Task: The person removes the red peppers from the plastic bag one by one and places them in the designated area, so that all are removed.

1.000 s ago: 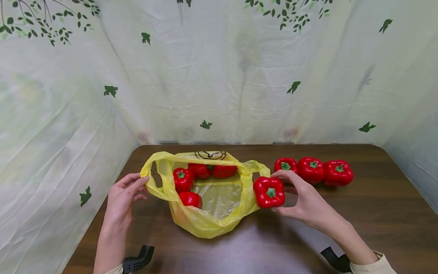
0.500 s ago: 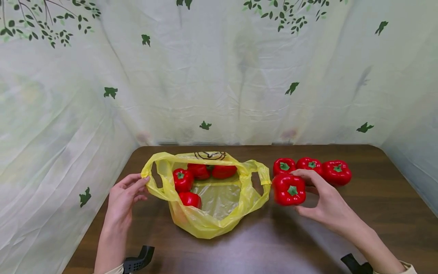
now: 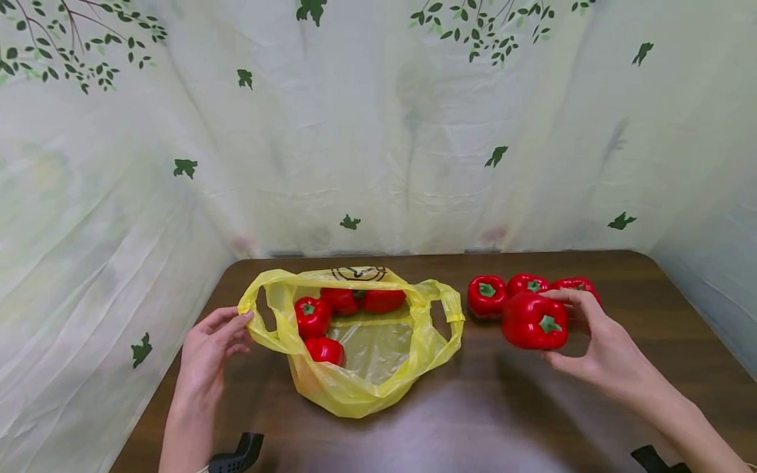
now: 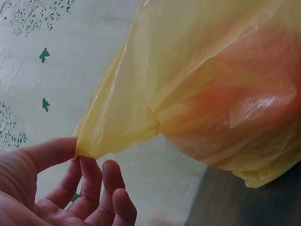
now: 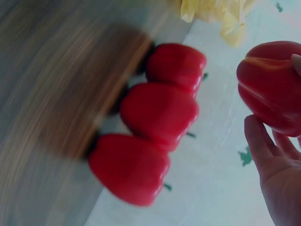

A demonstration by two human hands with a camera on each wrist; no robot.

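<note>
On the counter (image 3: 378,450), a yellow bag (image 3: 361,397) stands w/ its mouth open. The person's L hand (image 3: 204,355) pinches the bag's L handle (image 3: 253,295) btwn thumb & index finger, other fingers loosely bent. Four red peppers show inside: one (image 3: 313,317) by the L wall, one (image 3: 325,351) nearer the person, two more (image 3: 340,301) (image 3: 383,301) along the far side. The R handle (image 3: 454,309) hangs free.

R of the bag, the R hand (image 3: 600,348) grips a pepper (image 3: 526,322) btwn thumb & fingers, held up off the wood, green stem twd the person. Just behind it, 3 peppers (image 3: 487,297) (image 3: 526,284) (image 3: 576,284) sit side by side in a row, partly hidden by the held one & the hand. Behind everything hangs a pale cloth (image 3: 414,164) w/ leaf & bird prints; black wrist gear (image 3: 236,453) shows below each hand.
</note>
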